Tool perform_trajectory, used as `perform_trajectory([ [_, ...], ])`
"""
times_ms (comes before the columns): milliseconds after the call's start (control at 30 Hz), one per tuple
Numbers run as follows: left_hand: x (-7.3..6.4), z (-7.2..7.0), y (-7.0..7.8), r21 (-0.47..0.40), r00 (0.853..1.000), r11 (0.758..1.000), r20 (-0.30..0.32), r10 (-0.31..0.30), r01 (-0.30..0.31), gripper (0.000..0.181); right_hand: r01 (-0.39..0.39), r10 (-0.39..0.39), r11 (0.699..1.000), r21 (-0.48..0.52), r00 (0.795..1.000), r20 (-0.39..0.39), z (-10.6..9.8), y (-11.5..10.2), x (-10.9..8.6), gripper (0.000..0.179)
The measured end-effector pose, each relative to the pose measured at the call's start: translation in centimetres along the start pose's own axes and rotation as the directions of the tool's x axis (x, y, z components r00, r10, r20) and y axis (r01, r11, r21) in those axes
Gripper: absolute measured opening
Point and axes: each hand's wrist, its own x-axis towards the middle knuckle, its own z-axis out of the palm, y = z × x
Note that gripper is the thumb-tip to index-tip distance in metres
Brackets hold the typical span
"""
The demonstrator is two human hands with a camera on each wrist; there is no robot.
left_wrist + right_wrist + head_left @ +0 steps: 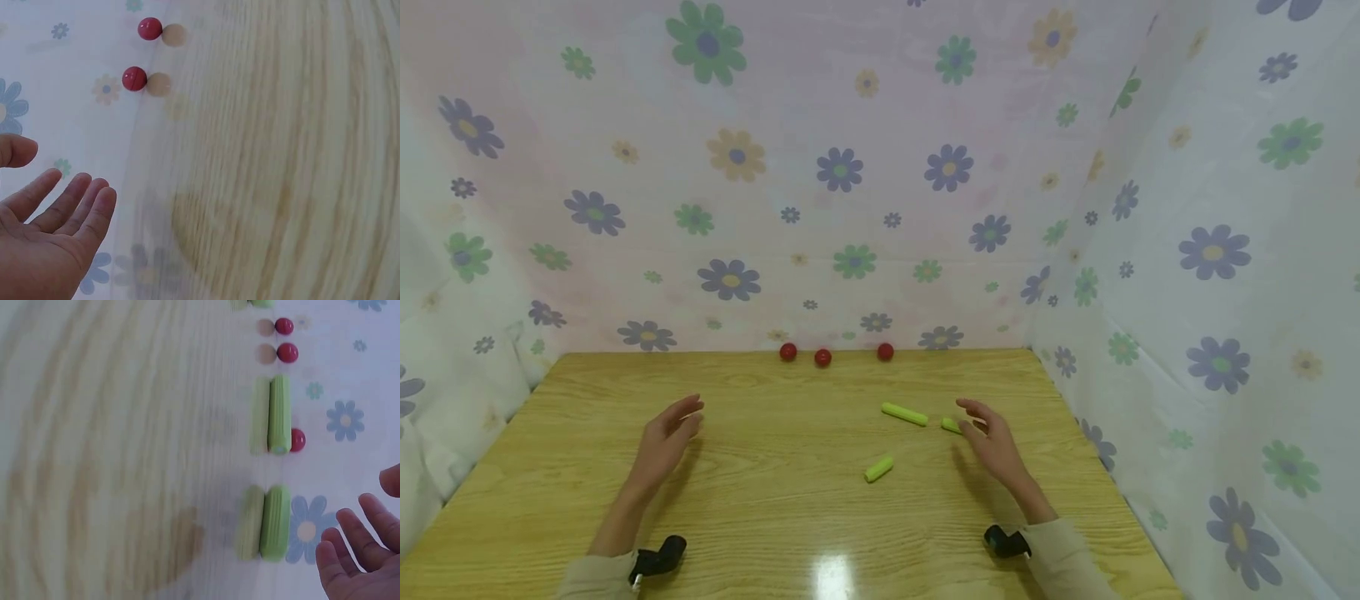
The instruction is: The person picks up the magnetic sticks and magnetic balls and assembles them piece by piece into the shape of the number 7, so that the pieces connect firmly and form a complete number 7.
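Note:
My left hand hangs over the left part of the table, fingers relaxed and holding nothing. In the left wrist view its fingers are spread loosely apart from the thumb. My right hand is over the right side, fingers loose, partly covering a short green ribbed stick in the head view. The right wrist view shows that stick whole, apart from the fingers. A longer green ribbed stick lies to its left, and another short green stick lies nearer the front.
Three shiny red balls sit along the back edge of the wooden table: a left ball, a middle ball and a right ball. Flower-patterned sheets hang behind and at both sides. Each wrist wears a black device.

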Motion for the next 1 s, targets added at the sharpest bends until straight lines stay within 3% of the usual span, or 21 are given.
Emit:
perform_trajectory([
  [167, 0.5, 0.8, -0.2, -0.082, 0.999, 0.997, -0.043, -0.009, 0.006, 0.045, -0.075, 0.073, 0.996, 0.049, 0.996, 0.046, 1.4, -1.3, -0.3, 0.032],
  [267, 0.8, 1.3, -0.2, -0.115, 0.998, 0.993, -0.055, -0.021, 0.015, 0.043, -0.089, 0.083, 0.994, 0.061, 0.992, 0.097, 2.3, 0.1, -0.3, 0.032],
  [567, 1.7, 3.1, -0.4, -0.139, 0.992, 0.990, -0.123, -0.027, 0.010, 0.036, -0.045, 0.029, 0.997, 0.060, 0.968, 0.249, 4.3, -0.2, -1.1, 0.035],
  [1000, 2.7, 5.1, -0.3, -0.171, 0.987, 0.985, -0.161, -0.028, 0.000, 0.030, -0.045, 0.025, 0.998, 0.053, 0.943, 0.332, 6.5, -0.9, -1.0, 0.040],
])
